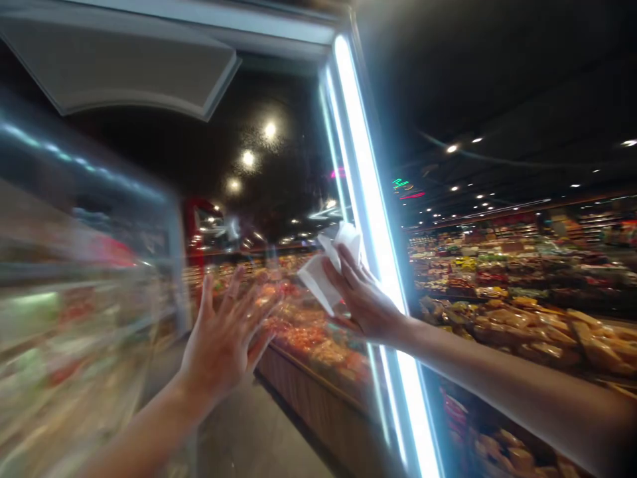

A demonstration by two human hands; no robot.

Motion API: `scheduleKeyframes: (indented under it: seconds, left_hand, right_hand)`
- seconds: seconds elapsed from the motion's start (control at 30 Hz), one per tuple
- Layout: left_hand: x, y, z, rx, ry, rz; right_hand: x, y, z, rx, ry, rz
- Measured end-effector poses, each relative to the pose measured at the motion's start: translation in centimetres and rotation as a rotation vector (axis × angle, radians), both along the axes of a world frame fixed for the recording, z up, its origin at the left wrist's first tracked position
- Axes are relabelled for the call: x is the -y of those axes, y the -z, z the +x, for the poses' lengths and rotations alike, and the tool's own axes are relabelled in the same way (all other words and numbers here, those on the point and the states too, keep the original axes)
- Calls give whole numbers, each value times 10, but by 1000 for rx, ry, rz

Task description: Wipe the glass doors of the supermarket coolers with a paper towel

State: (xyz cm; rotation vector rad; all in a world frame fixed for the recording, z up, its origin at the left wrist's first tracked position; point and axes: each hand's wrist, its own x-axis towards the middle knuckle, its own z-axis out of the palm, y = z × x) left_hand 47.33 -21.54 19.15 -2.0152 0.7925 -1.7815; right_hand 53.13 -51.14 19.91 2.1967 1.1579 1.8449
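In the head view, a glass door (293, 153) with water droplets or smears stands before me, a bright light strip (365, 153) along its right side. My right hand (365, 299) presses a folded white cloth or paper wipe (318, 279) toward the glass near that strip; which of the two materials it is, I cannot tell. My left hand (223, 338) is raised, its fingers spread and holding nothing. Its fingertips are at or close to the glass; contact cannot be made out. Motion blurs the left hand slightly.
Blurred refrigerated shelves (64, 345) with packaged goods line the left. Beyond the door frame at right lie bins of packaged produce (527, 332). A wood-sided produce stand (318, 385) shows through or in the glass. A white panel (129, 73) hangs at upper left.
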Motion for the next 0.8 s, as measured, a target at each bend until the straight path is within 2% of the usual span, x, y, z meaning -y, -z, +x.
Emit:
scheduleKeyframes:
  seconds: [0.07,0.13,0.2,0.27,0.33,0.43,0.5,0.57,0.7,0.8]
  left_hand:
    - [-4,-13,-3,18,-38,-91]
    - [-10,-24,-7,28,-81,-178]
    - [-21,-24,-8,26,-97,-195]
    - [-37,-19,-10,25,-76,-144]
    - [-56,-21,-12,39,-70,-123]
    - [-85,-36,-19,76,-134,-254]
    - [-103,-40,-26,80,-174,-338]
    - [-121,-29,-31,68,-179,-329]
    - [-162,4,-40,52,-185,-259]
    - [-186,5,-44,59,-200,-332]
  right_hand:
    - [3,-17,1,32,11,96]
    - [-2,-25,0,71,15,151]
    - [-16,-17,-3,88,5,80]
    - [-36,-5,-8,84,-16,-73]
    - [-60,-7,-12,92,-46,-165]
    - [-98,-38,-17,122,-84,-57]
    - [-120,-52,-19,126,-103,16]
    - [-138,-49,-21,124,-131,-18]
    - [-164,-26,-23,121,-172,-176]
    - [-190,-39,-26,94,-142,-72]
